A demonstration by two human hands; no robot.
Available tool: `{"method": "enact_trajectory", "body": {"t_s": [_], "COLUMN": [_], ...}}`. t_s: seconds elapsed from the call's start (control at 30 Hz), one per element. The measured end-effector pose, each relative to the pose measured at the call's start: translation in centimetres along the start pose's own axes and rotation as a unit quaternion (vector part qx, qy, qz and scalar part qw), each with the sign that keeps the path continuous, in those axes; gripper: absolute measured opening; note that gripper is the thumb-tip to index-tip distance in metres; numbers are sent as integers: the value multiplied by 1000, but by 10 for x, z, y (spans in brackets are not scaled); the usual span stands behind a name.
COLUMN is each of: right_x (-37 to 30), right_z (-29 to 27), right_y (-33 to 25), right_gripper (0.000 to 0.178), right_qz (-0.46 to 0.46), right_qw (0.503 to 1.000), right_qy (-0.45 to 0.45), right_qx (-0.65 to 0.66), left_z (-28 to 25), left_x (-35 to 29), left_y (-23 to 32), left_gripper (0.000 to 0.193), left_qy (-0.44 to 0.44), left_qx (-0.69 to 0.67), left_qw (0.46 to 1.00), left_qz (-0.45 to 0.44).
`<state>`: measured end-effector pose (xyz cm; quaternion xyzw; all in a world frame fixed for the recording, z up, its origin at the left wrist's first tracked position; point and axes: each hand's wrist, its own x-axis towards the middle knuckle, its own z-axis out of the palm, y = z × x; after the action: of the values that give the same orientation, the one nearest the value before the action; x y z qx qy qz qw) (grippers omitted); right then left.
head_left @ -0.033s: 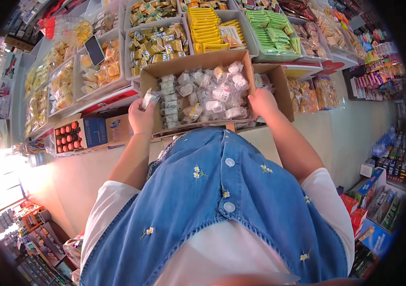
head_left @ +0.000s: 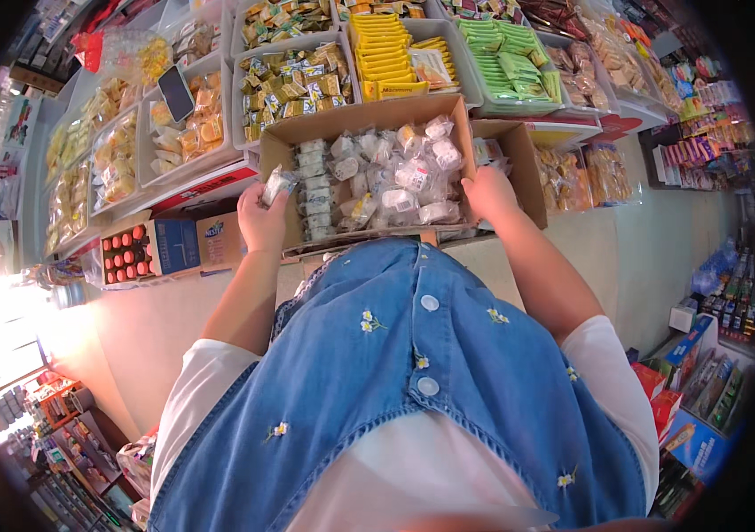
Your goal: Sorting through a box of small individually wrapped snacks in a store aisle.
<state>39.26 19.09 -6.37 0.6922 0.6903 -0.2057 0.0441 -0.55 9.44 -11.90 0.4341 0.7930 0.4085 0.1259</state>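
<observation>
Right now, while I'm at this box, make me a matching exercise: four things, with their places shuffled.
1. Small white packet in clear wrap
2. Bare right hand
3. Black rectangular phone
4. Bright green flat packets

A. Beside orange-yellow wrapped snacks
B. Right of yellow flat packets
C. In the bare left hand
D. At the brown cardboard box's right side

Pairs: 1-C, 2-D, 3-A, 4-B.

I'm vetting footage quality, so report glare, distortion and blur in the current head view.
Head view, left edge: glare blows out to white; head view, rim: fisheye distortion bends the surroundings inside a curved black border; head view, work area: the left hand, wrapped snack and cardboard box look reasonably sharp; head view, bottom edge: a pinkish smear is too blurred to identify.
</observation>
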Motion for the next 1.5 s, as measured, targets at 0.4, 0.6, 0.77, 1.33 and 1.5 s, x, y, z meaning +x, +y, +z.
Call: {"method": "enact_trajectory", "body": {"t_s": [0.4, 0.6, 0.77, 1.33, 1.5], "right_x": [5, -2, -5, 14, 23], "right_z": [-6, -2, -2, 21, -15], "right_y": [3, 4, 1, 17, -20], "right_gripper": [51, 51, 48, 34, 46], "right_qz": [-4, 24, 56, 160, 63], "right_qw": [998, 994, 998, 959, 979], "right_qy": [-27, -36, -3, 88, 192], "right_qx": [53, 97, 27, 215, 36], "left_z": [-26, -46, -61, -79, -44], "left_x": [-4, 10, 35, 54, 41], "left_y": [54, 49, 53, 34, 17], "left_gripper": [28, 42, 48, 40, 30], "left_qy": [-161, -273, -376, -387, -318], "left_qx": [-387, -562, -621, -250, -197], "left_qw": [900, 767, 671, 884, 921], "left_qz": [-115, -147, -151, -82, -105]}}
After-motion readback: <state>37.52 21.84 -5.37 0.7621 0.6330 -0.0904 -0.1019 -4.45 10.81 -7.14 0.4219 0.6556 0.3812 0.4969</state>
